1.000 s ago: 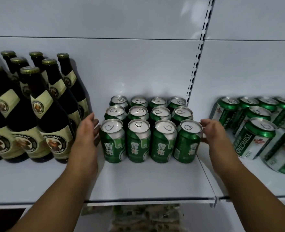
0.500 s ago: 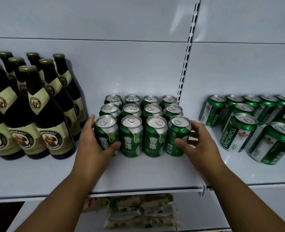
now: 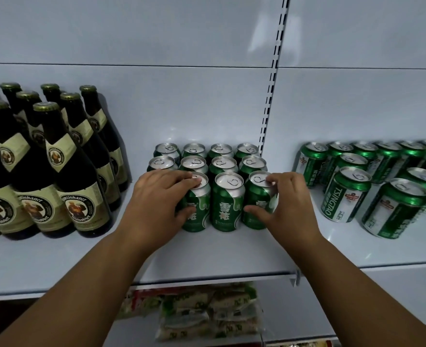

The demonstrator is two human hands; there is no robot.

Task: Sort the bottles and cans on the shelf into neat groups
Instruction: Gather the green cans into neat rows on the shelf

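A block of green cans [image 3: 228, 204] with white characters stands three rows deep in the middle of the white shelf [image 3: 207, 256]. My left hand [image 3: 156, 201] lies over the front left corner of the block. Its fingertips rest on a can top [image 3: 199, 190] and its thumb presses that can's front; the corner can is hidden under the palm. My right hand [image 3: 289, 209] grips the front right can [image 3: 258, 216], fingers on its rim and thumb on its front. Dark beer bottles [image 3: 76, 171] stand to the left. Green Tsingtao cans [image 3: 344, 199] stand to the right.
A slotted upright rail [image 3: 269, 101] splits the back panel just behind the can block. A gap of bare shelf lies between the block and the Tsingtao cans. Packets of goods [image 3: 207, 314] lie on the shelf below.
Both hands have come in from the sides of the block onto its front row, and now hold the outer front cans from above.
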